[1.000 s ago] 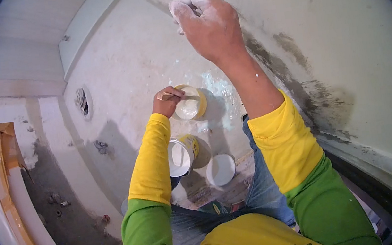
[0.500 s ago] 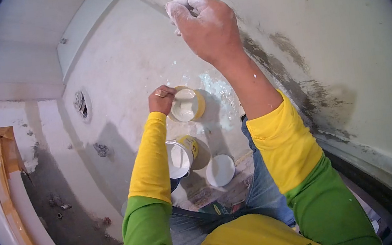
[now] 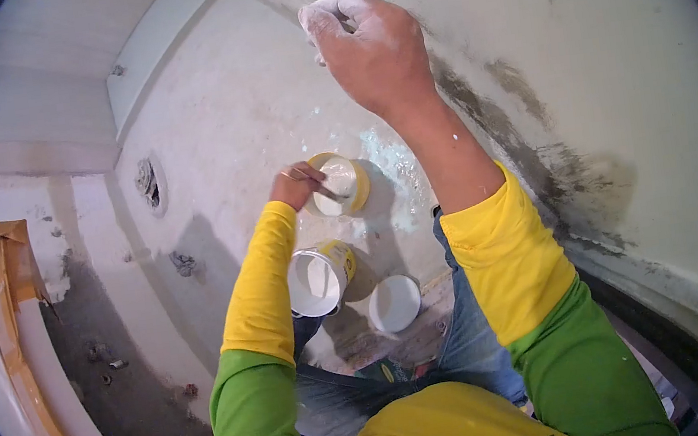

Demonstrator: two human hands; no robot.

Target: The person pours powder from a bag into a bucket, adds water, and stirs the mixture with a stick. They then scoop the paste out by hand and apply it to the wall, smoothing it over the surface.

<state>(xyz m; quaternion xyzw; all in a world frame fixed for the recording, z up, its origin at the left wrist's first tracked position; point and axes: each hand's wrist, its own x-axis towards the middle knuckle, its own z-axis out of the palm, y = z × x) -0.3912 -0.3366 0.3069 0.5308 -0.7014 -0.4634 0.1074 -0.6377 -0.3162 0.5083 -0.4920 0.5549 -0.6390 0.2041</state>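
Note:
A yellow tub (image 3: 359,184) of creamy white liquid stands in front of me. My left hand (image 3: 296,184) is closed at its near left rim, fingers wrapped round a thin dark stick (image 3: 334,194) that slants into the liquid. The stick's exact kind is too small to tell. Raised high and nearer the camera, my right hand (image 3: 372,49) is curled into a loose fist. White powder or paste coats its thumb and fingers; whatever lies inside the fist is hidden.
A white bucket (image 3: 315,285) with white contents stands nearer my legs, beside a round white lid (image 3: 394,304). Wet pale splashes (image 3: 394,173) mark the surface right of the tub. A stained wall (image 3: 647,94) rises along the right; orange-taped edging (image 3: 20,345) runs at left.
My left hand has moved slightly right and down at the tub's rim, and the dark stick now shows over the liquid. My right hand has hardly moved.

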